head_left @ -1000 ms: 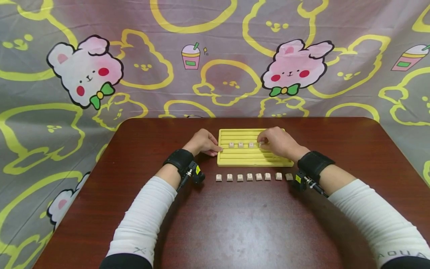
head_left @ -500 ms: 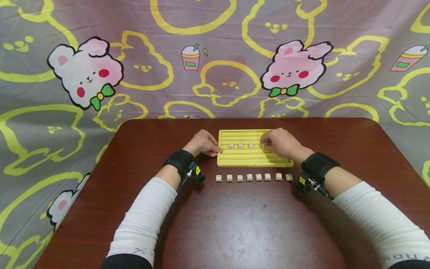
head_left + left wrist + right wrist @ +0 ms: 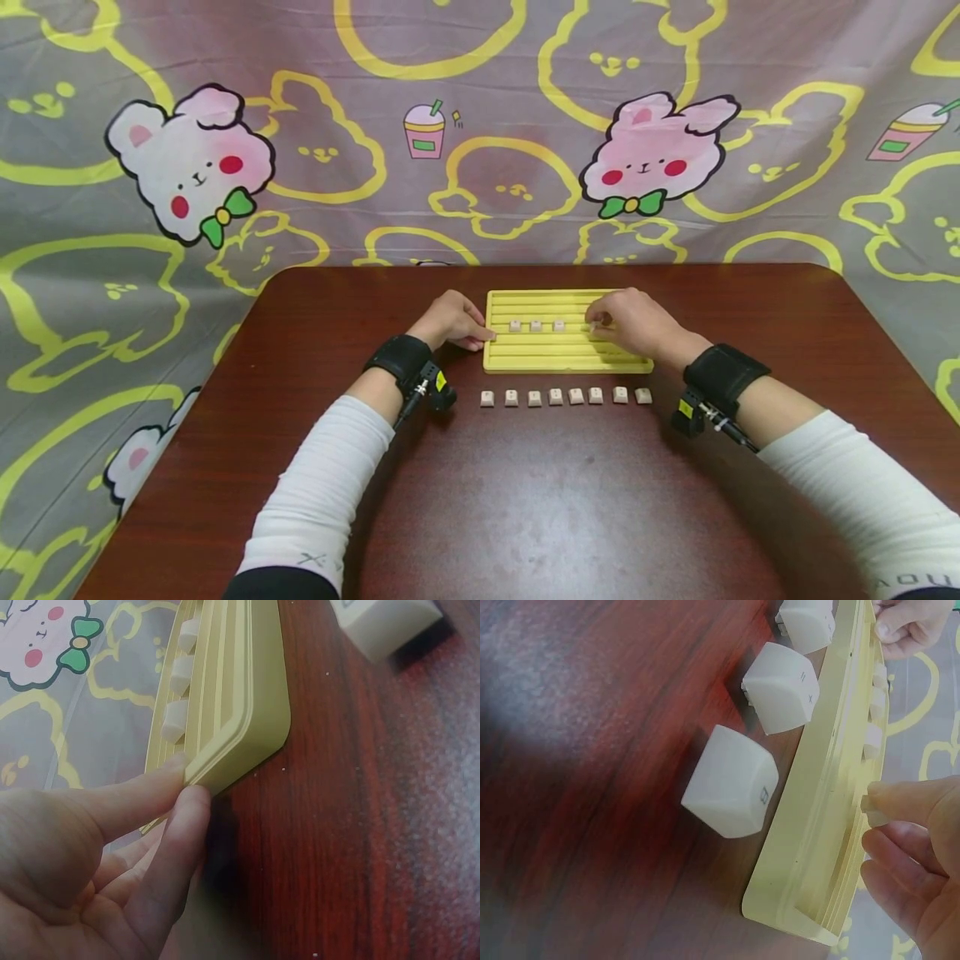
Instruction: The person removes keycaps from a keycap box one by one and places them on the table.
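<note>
A yellow ridged tray lies on the table, with three white keycaps standing in a row along one groove, the middle keycap among them. My left hand pinches the tray's left edge between thumb and finger; the left wrist view shows the thumb over the tray rim. Over the right part of the tray, my right hand pinches another keycap between thumb and fingertips, at the same groove. A gap separates this keycap from the three others.
In front of the tray, several white keycaps stand in a row on the brown table, the rightmost keycap below the right hand. Behind the table hangs a patterned cloth with cartoon figures.
My right hand has slid a little to the right along the groove with the pinched keycap, widening the gap to the other three. The left hand has stayed on the tray's edge.
</note>
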`<action>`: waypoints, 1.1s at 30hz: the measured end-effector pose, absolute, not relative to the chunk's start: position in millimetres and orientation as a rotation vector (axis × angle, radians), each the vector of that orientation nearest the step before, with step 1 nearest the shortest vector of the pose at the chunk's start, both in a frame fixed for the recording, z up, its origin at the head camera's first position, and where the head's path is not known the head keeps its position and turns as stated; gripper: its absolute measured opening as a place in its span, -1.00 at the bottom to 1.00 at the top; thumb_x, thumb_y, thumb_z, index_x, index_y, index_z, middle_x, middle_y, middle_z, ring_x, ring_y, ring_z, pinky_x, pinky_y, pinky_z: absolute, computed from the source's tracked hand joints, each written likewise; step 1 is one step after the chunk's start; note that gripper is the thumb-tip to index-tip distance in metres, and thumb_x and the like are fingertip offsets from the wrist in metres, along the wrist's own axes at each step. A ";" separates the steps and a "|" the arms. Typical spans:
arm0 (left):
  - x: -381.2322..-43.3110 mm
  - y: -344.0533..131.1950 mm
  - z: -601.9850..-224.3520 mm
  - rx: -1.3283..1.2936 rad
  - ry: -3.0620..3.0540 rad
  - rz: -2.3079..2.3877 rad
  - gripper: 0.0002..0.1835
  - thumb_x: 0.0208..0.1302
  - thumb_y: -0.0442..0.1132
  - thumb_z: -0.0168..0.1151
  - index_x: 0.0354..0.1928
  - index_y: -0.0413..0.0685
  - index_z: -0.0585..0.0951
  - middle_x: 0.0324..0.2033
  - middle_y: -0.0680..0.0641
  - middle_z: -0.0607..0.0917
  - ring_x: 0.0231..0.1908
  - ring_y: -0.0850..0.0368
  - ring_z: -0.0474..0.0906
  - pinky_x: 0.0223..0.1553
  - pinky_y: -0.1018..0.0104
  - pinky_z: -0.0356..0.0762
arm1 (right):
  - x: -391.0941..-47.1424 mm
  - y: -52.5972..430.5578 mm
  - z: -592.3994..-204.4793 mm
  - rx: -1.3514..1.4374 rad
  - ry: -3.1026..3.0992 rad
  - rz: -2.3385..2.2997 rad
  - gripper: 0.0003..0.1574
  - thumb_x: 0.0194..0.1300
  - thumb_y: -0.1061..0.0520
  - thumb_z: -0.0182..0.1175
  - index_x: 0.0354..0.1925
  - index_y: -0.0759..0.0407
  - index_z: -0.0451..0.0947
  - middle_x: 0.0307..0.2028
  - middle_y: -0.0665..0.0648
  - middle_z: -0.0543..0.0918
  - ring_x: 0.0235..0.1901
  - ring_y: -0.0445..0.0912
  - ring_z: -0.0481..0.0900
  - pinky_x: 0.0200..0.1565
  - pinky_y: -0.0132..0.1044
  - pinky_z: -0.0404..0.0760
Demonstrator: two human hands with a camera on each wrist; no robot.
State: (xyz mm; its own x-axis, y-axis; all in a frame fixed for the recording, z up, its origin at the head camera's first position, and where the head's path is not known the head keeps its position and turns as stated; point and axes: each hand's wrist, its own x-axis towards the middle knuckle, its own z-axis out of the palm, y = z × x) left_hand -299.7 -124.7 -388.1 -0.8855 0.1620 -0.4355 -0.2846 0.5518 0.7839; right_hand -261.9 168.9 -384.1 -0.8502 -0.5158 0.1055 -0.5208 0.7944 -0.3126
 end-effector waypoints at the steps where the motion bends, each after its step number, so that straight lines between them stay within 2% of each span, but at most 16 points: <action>1: -299.7 -124.9 -388.1 -0.099 2.328 1.293 -0.67 -0.01 -0.39 0.46 -0.20 -0.40 0.59 -0.67 -0.06 0.63 -0.67 0.21 0.60 -0.45 0.34 0.72 | -261.1 169.3 -383.4 0.862 -2.957 0.525 -0.80 0.17 0.14 0.34 -0.19 0.13 0.69 -0.27 0.06 0.71 -0.23 -0.07 0.63 -0.14 -0.12 0.67; 33: -297.6 -122.7 -385.6 -0.109 2.343 1.290 -0.66 0.01 -0.39 0.45 -0.17 -0.40 0.60 -0.65 -0.07 0.64 -0.63 0.20 0.62 -0.43 0.33 0.73 | -246.6 186.9 -376.8 0.903 -2.917 0.530 -0.74 0.11 0.17 0.39 -0.17 0.16 0.70 -0.27 0.05 0.73 -0.24 -0.12 0.64 -0.15 -0.13 0.69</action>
State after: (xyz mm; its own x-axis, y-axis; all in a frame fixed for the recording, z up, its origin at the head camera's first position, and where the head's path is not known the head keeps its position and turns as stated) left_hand -297.6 -122.7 -385.6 -0.8906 0.1486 -0.4297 -0.2836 0.5573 0.7804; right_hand -246.6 186.9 -376.8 -0.8295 -0.5408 0.1394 -0.5553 0.7719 -0.3096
